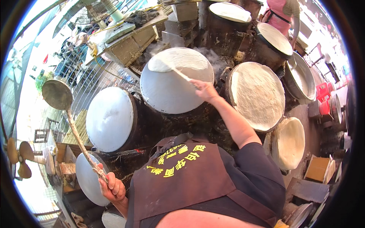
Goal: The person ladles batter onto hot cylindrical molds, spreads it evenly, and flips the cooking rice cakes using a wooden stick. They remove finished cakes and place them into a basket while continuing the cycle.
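My left hand (113, 186) grips the rough handle of a large metal ladle (57, 94), whose bowl is raised at the left. In my right hand (206, 90) is a pale stick-like spreading tool (181, 74), its far end blurred over the batter. Beneath it, pale batter (188, 58) covers the far part of a round, smooth griddle (174, 91). A bare griddle (109, 119) stands to the left, with another bare griddle (90, 179) nearer me. To the right, a griddle is covered by a thin, rough-surfaced flatbread (256, 95).
More round cookers with pale tops (231, 12) stand at the back. A person in a pink apron (278, 15) is beyond them. Steam rises behind the middle griddle. A smooth pale round (289, 142) lies at the right; a fan (21, 158) is at far left.
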### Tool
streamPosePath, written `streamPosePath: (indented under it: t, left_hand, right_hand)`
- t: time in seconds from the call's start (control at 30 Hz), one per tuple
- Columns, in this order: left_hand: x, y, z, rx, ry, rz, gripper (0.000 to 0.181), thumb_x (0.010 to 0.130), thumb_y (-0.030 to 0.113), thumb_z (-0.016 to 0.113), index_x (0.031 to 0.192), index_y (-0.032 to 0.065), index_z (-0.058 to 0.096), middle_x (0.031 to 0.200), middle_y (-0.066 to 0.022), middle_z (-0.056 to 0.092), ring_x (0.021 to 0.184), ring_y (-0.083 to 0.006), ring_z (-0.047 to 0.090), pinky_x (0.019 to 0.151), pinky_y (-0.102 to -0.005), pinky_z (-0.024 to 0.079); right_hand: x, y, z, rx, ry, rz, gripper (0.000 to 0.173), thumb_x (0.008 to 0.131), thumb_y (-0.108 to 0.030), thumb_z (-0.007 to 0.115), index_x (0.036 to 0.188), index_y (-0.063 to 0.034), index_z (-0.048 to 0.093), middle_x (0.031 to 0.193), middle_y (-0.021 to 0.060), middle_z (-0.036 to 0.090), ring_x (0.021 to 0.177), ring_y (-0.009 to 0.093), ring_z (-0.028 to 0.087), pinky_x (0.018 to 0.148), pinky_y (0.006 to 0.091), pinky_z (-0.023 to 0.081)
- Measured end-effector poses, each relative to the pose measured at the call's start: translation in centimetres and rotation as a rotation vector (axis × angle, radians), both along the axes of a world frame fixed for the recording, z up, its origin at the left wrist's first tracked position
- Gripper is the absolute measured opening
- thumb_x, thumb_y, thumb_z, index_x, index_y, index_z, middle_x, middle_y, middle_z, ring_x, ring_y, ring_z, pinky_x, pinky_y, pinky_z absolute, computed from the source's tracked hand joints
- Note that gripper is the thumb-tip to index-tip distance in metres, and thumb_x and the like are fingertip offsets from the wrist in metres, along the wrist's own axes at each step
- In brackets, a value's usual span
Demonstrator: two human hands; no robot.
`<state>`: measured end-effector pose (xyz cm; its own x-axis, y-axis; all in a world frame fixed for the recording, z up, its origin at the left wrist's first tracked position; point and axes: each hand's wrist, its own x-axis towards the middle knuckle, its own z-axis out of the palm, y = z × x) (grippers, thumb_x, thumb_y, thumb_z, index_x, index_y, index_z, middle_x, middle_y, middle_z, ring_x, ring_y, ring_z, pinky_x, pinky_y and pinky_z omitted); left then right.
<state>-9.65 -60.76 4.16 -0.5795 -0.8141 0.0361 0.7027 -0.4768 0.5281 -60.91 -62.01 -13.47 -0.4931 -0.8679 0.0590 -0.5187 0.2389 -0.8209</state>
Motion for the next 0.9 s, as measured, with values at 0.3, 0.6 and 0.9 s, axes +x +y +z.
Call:
streamPosePath:
  t: [0.3, 0.6, 0.9]
  left_hand:
    - [-2.8, 2.2, 0.5, -0.042, -0.047, 0.072, 0.054, 0.104, 0.029, 0.034, 0.151, 0.0162, 0.011, 0.070, -0.0031, 0.033, 0.036, -0.0025, 0.020, 0.026, -0.0177, 0.022]
    - [-3.9, 3.0, 0.7, -0.059, 0.009, 0.064, 0.061, 0.100, 0.018, 0.046, 0.151, 0.0165, 0.012, 0.071, -0.0030, 0.034, 0.037, -0.0021, 0.021, 0.026, -0.0178, 0.024]
    - [-6.0, 4.9, 1.7, -0.125, -0.169, 0.144, 0.063, 0.097, 0.021, 0.054, 0.150, 0.0200, 0.018, 0.071, -0.0021, 0.036, 0.043, -0.0068, 0.031, 0.029, -0.0195, 0.031]
  right_hand:
    - [-1.9, -2.1, 1.5, 0.133, 0.103, 0.095, 0.053, 0.076, -0.001, 0.053, 0.126, -0.0186, 0.059, 0.113, 0.0183, 0.064, 0.102, 0.028, 0.065, 0.087, 0.0338, 0.051]
    - [-7.4, -4.5, 1.6, 0.123, 0.318, -0.033, 0.050, 0.075, 0.008, 0.050, 0.117, -0.0129, 0.065, 0.100, 0.0130, 0.062, 0.096, 0.028, 0.063, 0.085, 0.0345, 0.050]
    - [-11.0, -5.7, -0.8, 0.002, 0.305, -0.092, 0.044, 0.074, 0.007, 0.053, 0.111, -0.0117, 0.067, 0.098, 0.0145, 0.061, 0.095, 0.029, 0.062, 0.085, 0.0353, 0.049]
